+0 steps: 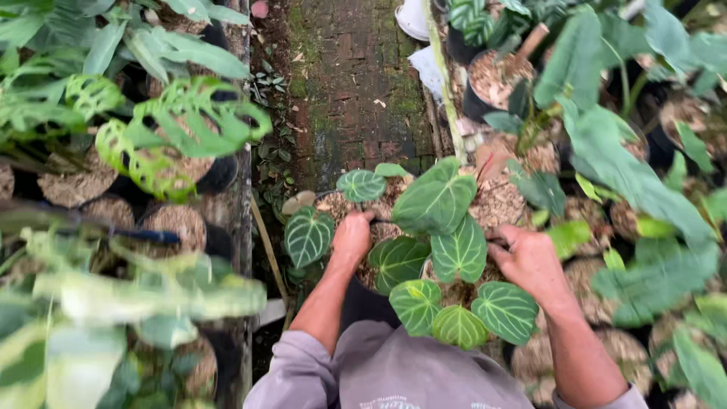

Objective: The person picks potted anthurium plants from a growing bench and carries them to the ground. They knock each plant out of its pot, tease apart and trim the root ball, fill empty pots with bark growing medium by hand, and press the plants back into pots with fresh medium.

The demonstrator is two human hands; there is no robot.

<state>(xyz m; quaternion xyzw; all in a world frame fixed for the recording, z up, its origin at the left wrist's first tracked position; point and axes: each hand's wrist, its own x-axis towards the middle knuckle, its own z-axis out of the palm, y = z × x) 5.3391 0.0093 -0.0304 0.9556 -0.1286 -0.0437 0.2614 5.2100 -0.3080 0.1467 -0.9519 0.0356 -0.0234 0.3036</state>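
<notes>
I hold a black pot (365, 301) against my body; in it grows a plant with dark green, white-veined, heart-shaped leaves (435, 198). My left hand (352, 236) grips the pot's left rim, fingers curled over the edge into the brown potting mix. My right hand (530, 261) grips the right rim, its fingers partly hidden under the leaves. Most of the pot is hidden by the foliage and my grey sleeves.
A mossy brick path (356, 83) runs ahead between two benches. On the left stand pots of split-leaf plants (182, 125); on the right are crowded pots with large green leaves (613, 163). White containers (413, 19) lie at the path's far end.
</notes>
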